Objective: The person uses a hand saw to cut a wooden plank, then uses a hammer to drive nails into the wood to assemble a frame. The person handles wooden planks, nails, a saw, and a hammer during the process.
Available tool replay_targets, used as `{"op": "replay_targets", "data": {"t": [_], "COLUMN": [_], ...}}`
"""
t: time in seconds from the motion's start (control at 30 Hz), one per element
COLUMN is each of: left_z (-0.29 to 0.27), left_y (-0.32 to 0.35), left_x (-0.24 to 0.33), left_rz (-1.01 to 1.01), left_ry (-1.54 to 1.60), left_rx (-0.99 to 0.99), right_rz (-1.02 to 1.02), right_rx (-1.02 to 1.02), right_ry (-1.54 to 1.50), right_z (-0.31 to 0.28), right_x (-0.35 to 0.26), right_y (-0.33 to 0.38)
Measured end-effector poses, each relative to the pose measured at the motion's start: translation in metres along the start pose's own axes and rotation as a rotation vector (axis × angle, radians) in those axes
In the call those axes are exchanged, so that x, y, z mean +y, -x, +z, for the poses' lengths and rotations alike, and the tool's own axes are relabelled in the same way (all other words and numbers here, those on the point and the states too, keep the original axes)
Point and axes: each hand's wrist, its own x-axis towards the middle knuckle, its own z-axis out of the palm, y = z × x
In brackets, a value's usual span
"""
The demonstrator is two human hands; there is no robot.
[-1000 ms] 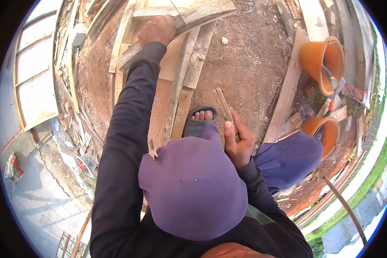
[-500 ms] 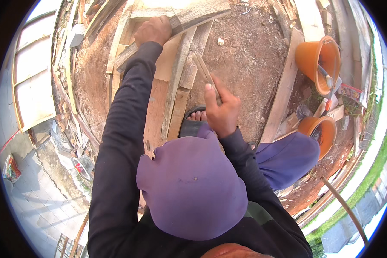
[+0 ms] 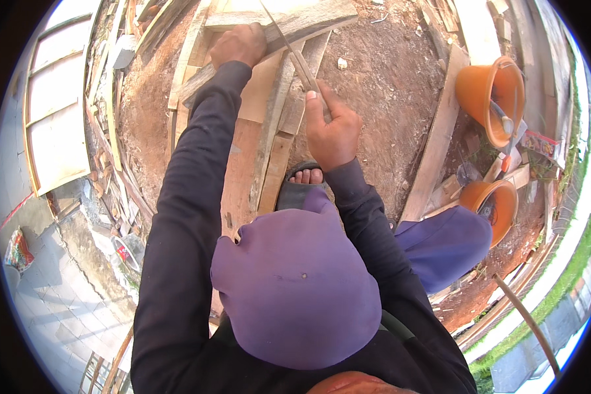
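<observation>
While the left hand (image 3: pixel 238 44) gripped the plank (image 3: pixel 318 23), which lay aslant across other boards (image 3: pixel 274 174), the right hand (image 3: pixel 335 128) was closed around the saw (image 3: pixel 302 69), which crossed over the plank. Farther right, past the dirt (image 3: pixel 391 118), a long board (image 3: pixel 437 138) lay beside two buckets (image 3: pixel 473 95).

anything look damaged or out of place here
The purple cloth in the middle has a small mark, perhaps a hole or stain. The board under the left hand lies aslant across other boards, though the hand holds it, so that seems deliberate.
</observation>
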Motion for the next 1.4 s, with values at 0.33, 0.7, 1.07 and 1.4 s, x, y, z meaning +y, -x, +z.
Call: {"op": "replay_targets", "data": {"t": [0.33, 0.7, 1.07, 1.4], "left_z": [-0.004, -0.002, -0.003, -0.001], "left_y": [-0.003, 0.027, 0.032, 0.016], "left_x": [-0.004, 0.0, -0.002, 0.004], "left_rz": [0.007, 0.083, 0.038, 0.063], "left_ry": [0.014, 0.021, 0.037, 0.02], "left_rx": [0.018, 0.011, -0.025, -0.044], "right_rz": [0.202, 0.06, 0.141, 0.129], "right_rx": [-0.063, 0.042, -0.088, -0.064], "right_ry": [-0.093, -0.099, 0.001, -0.021], "right_z": [-0.055, -0.006, -0.095, -0.051], "right_x": [-0.004, 0.018, -0.002, 0.01], "right_y": [0.081, 0.056, 0.187, 0.119]}}
